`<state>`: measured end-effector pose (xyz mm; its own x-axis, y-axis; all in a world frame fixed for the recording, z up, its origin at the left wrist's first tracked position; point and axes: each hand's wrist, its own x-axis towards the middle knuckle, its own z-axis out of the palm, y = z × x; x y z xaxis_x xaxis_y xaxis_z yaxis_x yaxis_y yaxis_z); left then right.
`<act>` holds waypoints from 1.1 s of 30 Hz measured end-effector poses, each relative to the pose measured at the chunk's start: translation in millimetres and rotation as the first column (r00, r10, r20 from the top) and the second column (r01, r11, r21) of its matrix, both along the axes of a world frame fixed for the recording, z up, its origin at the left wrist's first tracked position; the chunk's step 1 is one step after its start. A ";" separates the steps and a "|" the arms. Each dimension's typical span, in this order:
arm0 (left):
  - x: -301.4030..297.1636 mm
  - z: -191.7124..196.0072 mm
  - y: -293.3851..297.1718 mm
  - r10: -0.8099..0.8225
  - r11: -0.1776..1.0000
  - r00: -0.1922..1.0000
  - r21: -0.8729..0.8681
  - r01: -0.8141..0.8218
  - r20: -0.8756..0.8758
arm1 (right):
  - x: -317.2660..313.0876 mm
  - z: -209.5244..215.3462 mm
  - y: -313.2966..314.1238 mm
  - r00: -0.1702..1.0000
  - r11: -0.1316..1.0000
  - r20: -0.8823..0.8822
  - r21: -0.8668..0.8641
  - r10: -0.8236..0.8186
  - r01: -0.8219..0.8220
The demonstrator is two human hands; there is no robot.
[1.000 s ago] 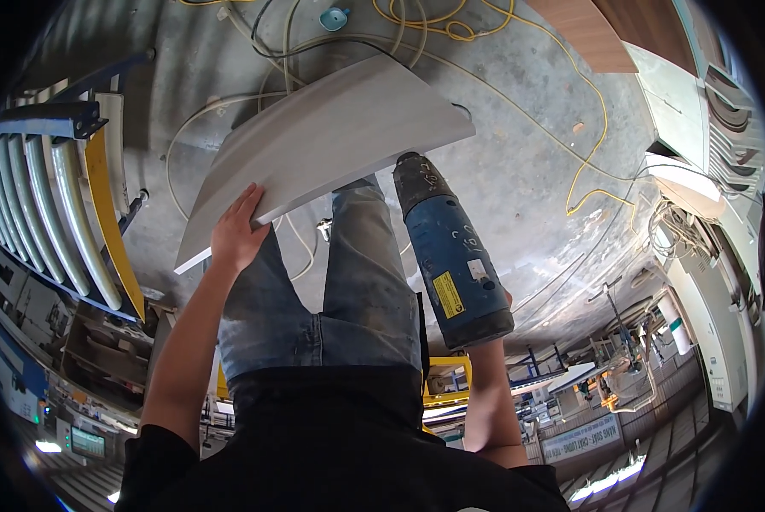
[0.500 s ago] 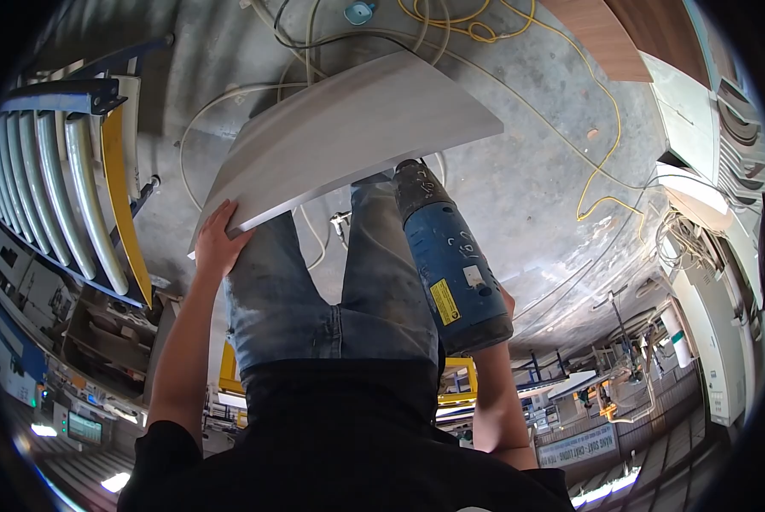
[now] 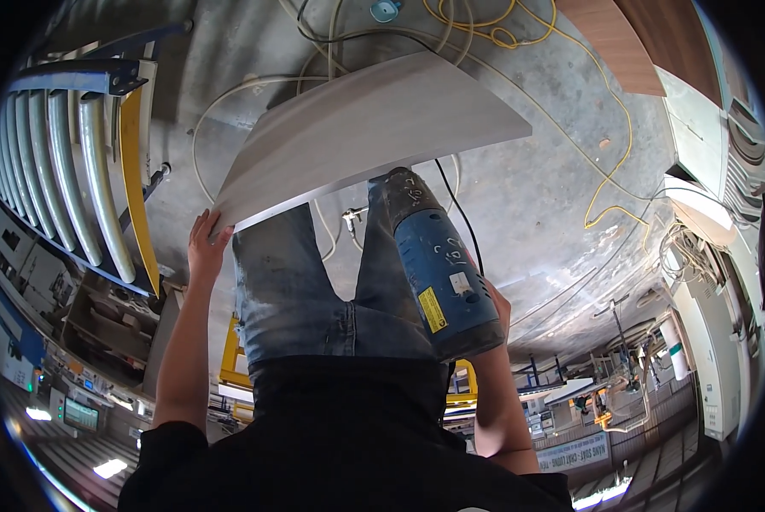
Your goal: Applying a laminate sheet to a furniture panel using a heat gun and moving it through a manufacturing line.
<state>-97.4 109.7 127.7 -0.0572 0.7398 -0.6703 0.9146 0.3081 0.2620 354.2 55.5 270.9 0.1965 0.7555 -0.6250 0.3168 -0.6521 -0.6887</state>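
A wide, pale grey flat board (image 3: pixel 382 119) is tilted in front of my legs, its long near edge turned toward me. My left hand (image 3: pixel 205 249) is at the board's near left corner, thumb and fingers closed about it. My right hand (image 3: pixel 501 309) is mostly hidden behind a blue corded power tool (image 3: pixel 447 271), gripping it from below and the right. The tool has a thick round body, a dark front end and a yellow label. Its front points at the board's near edge, close beneath it; whether they touch is hard to tell.
Hoses and a yellow cord (image 3: pixel 628 128) lie over the concrete floor (image 3: pixel 553 188). On the left stands a roller conveyor (image 3: pixel 101 188) with a yellow side rail. Brown panels (image 3: pixel 608 43) and a white cabinet (image 3: pixel 694 111) are at the right. A metal air fitting (image 3: pixel 351 219) shows between my legs.
In the picture the board has shifted right, with the surroundings. My left hand has slid from over the board's near edge to its left corner. The tool's front has swung left and its black cord shows.
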 end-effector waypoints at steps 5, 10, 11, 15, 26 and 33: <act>-7.3 -0.5 -8.2 0.263 0.964 0.960 0.024 -0.267 0.092 | -11.4 4.7 11.8 0.994 0.994 0.021 0.040 0.104 -0.105; -12.1 -9.0 -10.2 0.486 0.871 0.837 -0.063 -0.487 0.252 | -25.9 6.6 20.0 0.993 0.992 0.022 0.040 0.119 -0.120; -10.3 -7.3 -7.6 0.488 0.870 0.836 -0.062 -0.490 0.252 | -28.4 6.7 20.3 0.991 0.991 0.024 0.040 0.129 -0.130; -8.7 -5.4 -4.4 0.451 0.885 0.856 -0.005 -0.465 0.252 | -38.2 6.5 24.9 0.993 0.993 -0.023 -0.004 0.115 -0.115; -16.8 -12.2 -0.9 0.434 0.873 0.829 0.063 -0.483 0.352 | -60.7 7.2 37.9 0.985 0.984 0.000 0.029 0.175 -0.175; -17.6 -14.8 15.2 0.395 0.885 0.879 0.145 -0.442 0.267 | -75.4 7.5 41.3 0.983 0.983 -0.013 -0.012 0.184 -0.184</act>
